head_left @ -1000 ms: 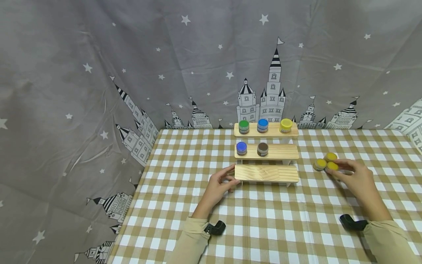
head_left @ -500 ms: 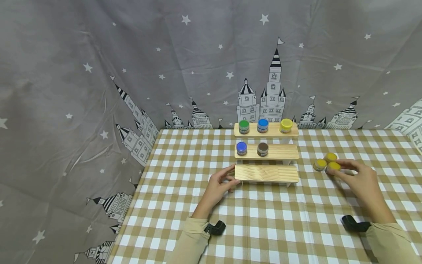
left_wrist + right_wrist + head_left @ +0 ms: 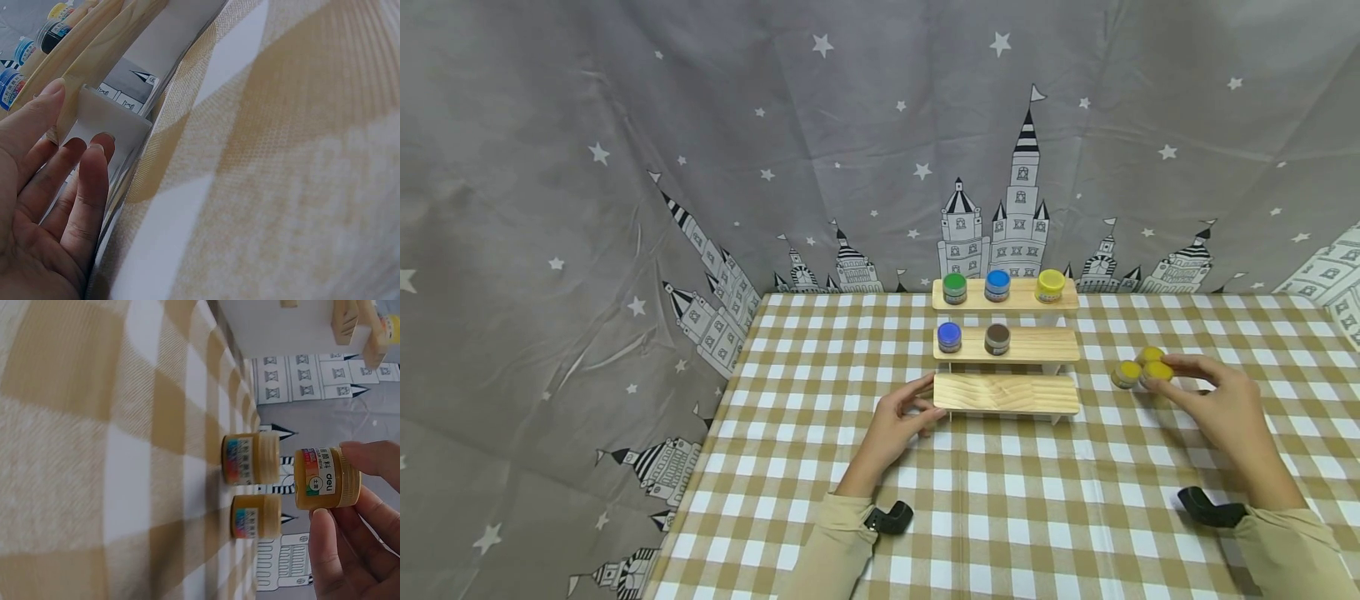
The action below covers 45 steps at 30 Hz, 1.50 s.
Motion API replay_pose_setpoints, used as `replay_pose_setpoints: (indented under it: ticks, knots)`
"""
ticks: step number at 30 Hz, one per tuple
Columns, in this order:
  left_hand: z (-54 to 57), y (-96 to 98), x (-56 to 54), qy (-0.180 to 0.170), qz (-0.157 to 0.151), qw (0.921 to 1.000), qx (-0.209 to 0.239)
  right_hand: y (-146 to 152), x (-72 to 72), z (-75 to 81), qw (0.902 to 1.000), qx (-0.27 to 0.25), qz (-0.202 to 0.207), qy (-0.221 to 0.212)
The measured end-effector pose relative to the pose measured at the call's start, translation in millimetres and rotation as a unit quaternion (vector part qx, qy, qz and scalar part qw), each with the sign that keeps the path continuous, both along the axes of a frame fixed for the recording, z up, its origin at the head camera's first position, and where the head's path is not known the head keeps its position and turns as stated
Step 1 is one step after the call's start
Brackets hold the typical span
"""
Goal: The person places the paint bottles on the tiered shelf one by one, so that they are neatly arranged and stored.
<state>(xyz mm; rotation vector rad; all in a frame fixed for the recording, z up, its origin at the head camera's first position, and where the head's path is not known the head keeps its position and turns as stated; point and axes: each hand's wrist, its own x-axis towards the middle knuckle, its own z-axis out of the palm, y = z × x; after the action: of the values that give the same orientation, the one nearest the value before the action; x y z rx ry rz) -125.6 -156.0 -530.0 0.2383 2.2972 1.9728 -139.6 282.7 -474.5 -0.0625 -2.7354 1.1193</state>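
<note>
My right hand (image 3: 1225,408) pinches a small paint jar (image 3: 319,480) between thumb and fingers, near its ribbed lid. The right wrist view shows this ochre-yellow jar raised above the checked cloth. Two similar ochre jars, one (image 3: 240,459) and another (image 3: 247,517), stand on the cloth beside it. At the stand's left end, my left hand (image 3: 891,421) grips the lowest shelf (image 3: 1006,393), thumb and index finger at its corners. The other left fingers curl near the white side support (image 3: 115,115) in the left wrist view.
The top shelf (image 3: 1022,300) bears a green jar (image 3: 955,288), a blue jar (image 3: 997,286) and a yellow jar (image 3: 1050,286). On the middle shelf (image 3: 1045,344) stand a violet-blue jar (image 3: 950,337) and a brown jar (image 3: 997,339). A grey castle-print curtain (image 3: 865,167) hangs behind.
My right hand has lifted the ochre jar from the cloth, shifting it slightly right and then up. My left hand and the stand have stayed in place.
</note>
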Motion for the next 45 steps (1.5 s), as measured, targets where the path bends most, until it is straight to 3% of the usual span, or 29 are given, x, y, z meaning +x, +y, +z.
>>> replay_pose_setpoints:
  ticks: [13,31,45]
  knots:
    - [-0.3,-0.5,-0.6,-0.002,0.001,1.0,-0.002,-23,1.7,20.7,0.9976,-0.051,0.03,0.036]
    - [-0.5,-0.4,-0.6,-0.003,0.002,1.0,-0.004,-55,-3.9,49.5,0.9969,-0.016,0.064,0.043]
    - [0.4,0.4,-0.1,-0.005,0.002,1.0,-0.002,-82,-14.2,54.2,0.9868,-0.075,0.11,0.093]
